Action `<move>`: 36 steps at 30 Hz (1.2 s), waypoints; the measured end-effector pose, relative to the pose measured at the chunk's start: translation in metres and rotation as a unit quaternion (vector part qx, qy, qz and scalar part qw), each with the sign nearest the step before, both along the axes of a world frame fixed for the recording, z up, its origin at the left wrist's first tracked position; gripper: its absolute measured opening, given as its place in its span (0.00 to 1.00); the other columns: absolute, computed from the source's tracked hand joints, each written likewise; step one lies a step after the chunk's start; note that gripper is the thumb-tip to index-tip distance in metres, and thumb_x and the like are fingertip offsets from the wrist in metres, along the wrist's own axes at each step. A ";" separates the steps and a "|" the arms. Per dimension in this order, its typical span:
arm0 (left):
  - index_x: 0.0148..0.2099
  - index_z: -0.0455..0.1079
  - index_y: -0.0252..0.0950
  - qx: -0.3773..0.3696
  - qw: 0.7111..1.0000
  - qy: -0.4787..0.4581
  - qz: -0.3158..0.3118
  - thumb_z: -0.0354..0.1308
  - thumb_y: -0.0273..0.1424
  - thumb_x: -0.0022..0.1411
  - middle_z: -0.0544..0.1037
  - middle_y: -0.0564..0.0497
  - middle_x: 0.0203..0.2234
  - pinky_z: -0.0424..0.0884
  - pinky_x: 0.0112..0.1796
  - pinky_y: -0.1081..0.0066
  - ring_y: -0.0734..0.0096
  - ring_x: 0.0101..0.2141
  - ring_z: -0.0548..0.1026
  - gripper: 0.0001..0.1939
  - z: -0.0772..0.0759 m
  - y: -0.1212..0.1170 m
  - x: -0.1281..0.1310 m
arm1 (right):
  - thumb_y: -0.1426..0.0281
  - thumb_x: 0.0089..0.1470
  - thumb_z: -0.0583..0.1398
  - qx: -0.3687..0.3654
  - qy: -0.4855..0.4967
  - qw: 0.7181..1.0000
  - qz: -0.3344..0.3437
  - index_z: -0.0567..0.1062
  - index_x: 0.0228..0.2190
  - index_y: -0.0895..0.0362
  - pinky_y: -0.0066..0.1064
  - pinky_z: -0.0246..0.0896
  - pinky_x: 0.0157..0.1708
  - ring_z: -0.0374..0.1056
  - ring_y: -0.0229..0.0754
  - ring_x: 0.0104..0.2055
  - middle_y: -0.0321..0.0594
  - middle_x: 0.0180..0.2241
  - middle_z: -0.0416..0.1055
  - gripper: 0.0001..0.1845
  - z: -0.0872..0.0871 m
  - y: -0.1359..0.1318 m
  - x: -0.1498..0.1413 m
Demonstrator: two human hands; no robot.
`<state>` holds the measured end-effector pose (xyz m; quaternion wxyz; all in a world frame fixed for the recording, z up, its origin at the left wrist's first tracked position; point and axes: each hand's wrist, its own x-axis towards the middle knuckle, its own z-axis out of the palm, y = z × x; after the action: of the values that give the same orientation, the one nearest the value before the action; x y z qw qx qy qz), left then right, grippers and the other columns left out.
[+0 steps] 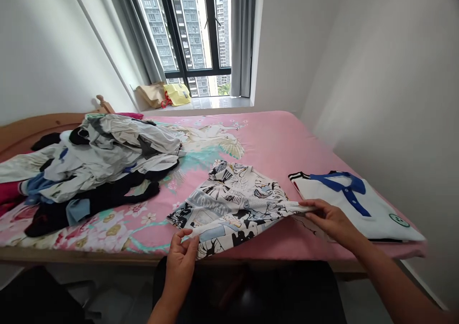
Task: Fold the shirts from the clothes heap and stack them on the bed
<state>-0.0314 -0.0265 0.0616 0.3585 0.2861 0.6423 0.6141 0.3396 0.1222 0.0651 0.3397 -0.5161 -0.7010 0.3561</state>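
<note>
Black-and-white print covers the printed garment (pixel 229 199), which lies near the front edge of the pink floral bed (pixel 272 137), between the clothes pile and the folded shirt. Pale block lettering runs across its grey patch; I can make out "RDMAN" at the end, the first letters being unclear. My left grip (pixel 182 257) is closed, thumb against fingers, on its near left edge; my right grip (pixel 328 219) pinches its right corner, so the near edge stretches between the two. To my right lies the white folded shirt (pixel 358 204) with a blue collar and buttoned placket, a round green face badge near its hem. To my left, the clothes pile (pixel 107 156) is a tangle of white, black, grey and blue. On the windowsill (pixel 222 102), a brown bag (pixel 151 95) rests beside a yellow bag (pixel 177 94) bearing a small mark I cannot read; what either contains is hidden from me.
</note>
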 end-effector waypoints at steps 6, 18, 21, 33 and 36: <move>0.40 0.72 0.35 -0.034 0.992 0.059 -0.105 0.62 0.44 0.49 0.75 0.54 0.24 0.64 0.27 0.76 0.75 0.25 0.70 0.20 0.000 -0.006 -0.008 | 0.62 0.53 0.55 0.121 -0.085 0.989 -0.020 0.75 0.40 0.52 0.33 0.64 0.38 0.68 0.42 0.38 0.41 0.37 0.71 0.14 0.005 -0.013 -0.007; 0.46 0.75 0.34 -0.117 0.974 -0.033 -0.192 0.62 0.38 0.48 0.81 0.50 0.30 0.70 0.39 0.67 0.66 0.32 0.76 0.23 -0.008 -0.011 0.009 | 0.62 0.51 0.54 0.126 -0.120 0.983 -0.056 0.75 0.39 0.53 0.33 0.62 0.39 0.68 0.43 0.39 0.40 0.38 0.71 0.15 -0.016 -0.013 0.002; 0.44 0.77 0.32 -0.121 0.968 0.031 -0.215 0.59 0.38 0.51 0.78 0.53 0.21 0.69 0.31 0.71 0.72 0.22 0.72 0.20 -0.011 -0.010 0.011 | 0.63 0.50 0.54 0.114 -0.132 0.983 -0.061 0.75 0.38 0.52 0.34 0.62 0.41 0.68 0.44 0.41 0.40 0.40 0.72 0.16 -0.023 -0.013 0.005; 0.48 0.74 0.34 -0.160 0.942 0.095 -0.279 0.52 0.26 0.49 0.79 0.51 0.42 0.69 0.45 0.67 0.63 0.42 0.76 0.22 -0.016 -0.015 0.010 | 0.62 0.49 0.54 0.094 -0.133 0.984 -0.068 0.76 0.38 0.53 0.35 0.63 0.42 0.69 0.45 0.42 0.41 0.41 0.72 0.17 -0.037 -0.013 0.007; 0.49 0.73 0.33 -0.154 0.943 0.089 -0.283 0.53 0.27 0.50 0.78 0.49 0.44 0.69 0.47 0.65 0.61 0.44 0.75 0.23 -0.018 -0.016 0.010 | 0.62 0.49 0.54 0.089 -0.136 0.984 -0.072 0.76 0.38 0.53 0.36 0.64 0.43 0.69 0.45 0.42 0.41 0.41 0.72 0.17 -0.041 -0.013 0.008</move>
<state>-0.0213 -0.0425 0.0440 0.4985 0.4506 0.6510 0.3531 0.3481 0.1095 0.0242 0.3108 -0.5767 -0.7304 0.1934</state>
